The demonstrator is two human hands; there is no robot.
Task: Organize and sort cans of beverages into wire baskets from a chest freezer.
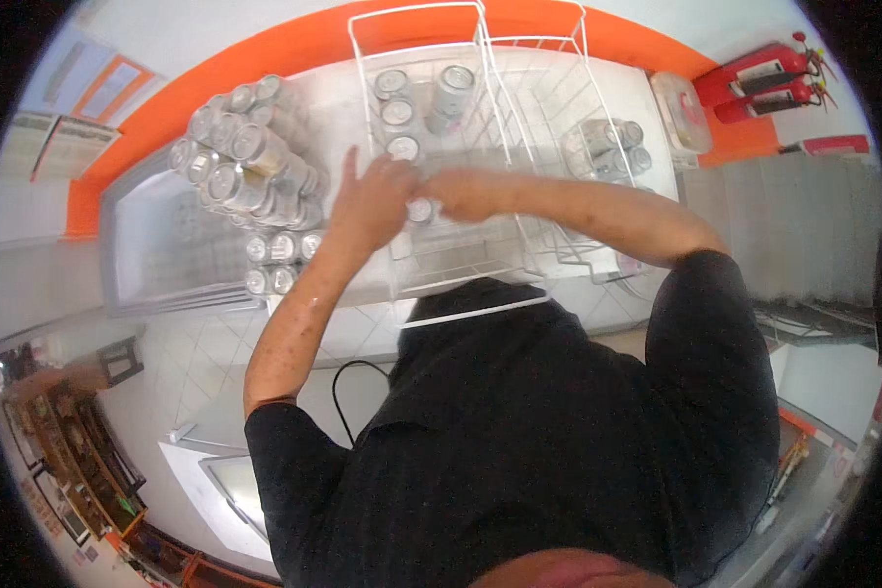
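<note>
A white wire basket (472, 317) stands before me with several metal drink cans in it. My left hand (377, 197) reaches over its left side, thumb apart, fingers bent down between a can (402, 148) and a nearer can (420, 212). Blurred, my right hand (461, 194) meets the left hand's fingertips just right of that nearer can. Whether either hand grips a can is hidden. A taller can (456, 79) stands apart farther back in the basket. Left of the basket, many cans (248, 143) are stacked in a tall pile.
A second wire basket (586, 262) to the right holds several cans (617, 151). Beyond it lie a lidded plastic container (681, 110) and red fire extinguishers (761, 70). At the left, a grey-framed glass panel (169, 235) adjoins the can pile.
</note>
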